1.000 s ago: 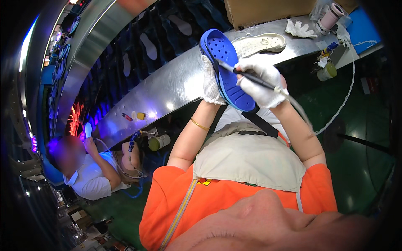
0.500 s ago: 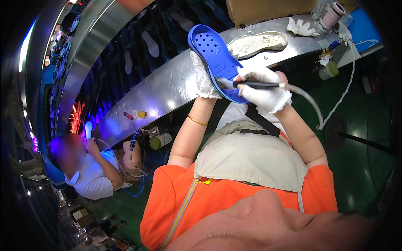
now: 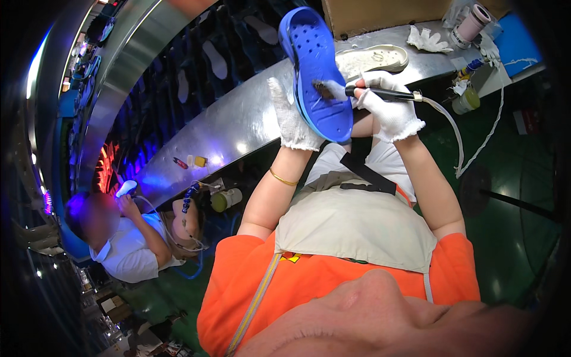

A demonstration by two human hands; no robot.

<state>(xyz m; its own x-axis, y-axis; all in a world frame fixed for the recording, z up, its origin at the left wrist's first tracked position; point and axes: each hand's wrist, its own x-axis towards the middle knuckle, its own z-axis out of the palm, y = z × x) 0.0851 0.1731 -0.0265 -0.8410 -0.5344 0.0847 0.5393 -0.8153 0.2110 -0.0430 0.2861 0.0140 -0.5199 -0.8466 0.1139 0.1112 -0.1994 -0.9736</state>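
A blue shoe sole (image 3: 309, 62) with a cluster of round holes at its upper end is held tilted over the near edge of the metal bench. My gloved left hand (image 3: 292, 122) grips it from the left and beneath; most of its fingers are hidden behind the sole. In my gloved right hand (image 3: 389, 114) is a brush (image 3: 386, 94) with a black handle and a clear tube at its back end. Its bristles touch the middle of the sole's inner face. A cream-white sole (image 3: 377, 58) lies on the bench just beyond the right hand.
The metal bench (image 3: 220, 122) curves along a dark conveyor (image 3: 235, 65) carrying pale insoles. A cardboard box (image 3: 380, 15), loose white glove (image 3: 429, 40), pink bottle (image 3: 471, 27) and green jar (image 3: 467, 101) stand right. At left, a seated co-worker (image 3: 134, 256) holds a pale sole.
The blue sole has moved up and slightly right, turning more upright. The brush has shifted from the sole's lower end to its middle. The co-worker's pale sole has tilted.
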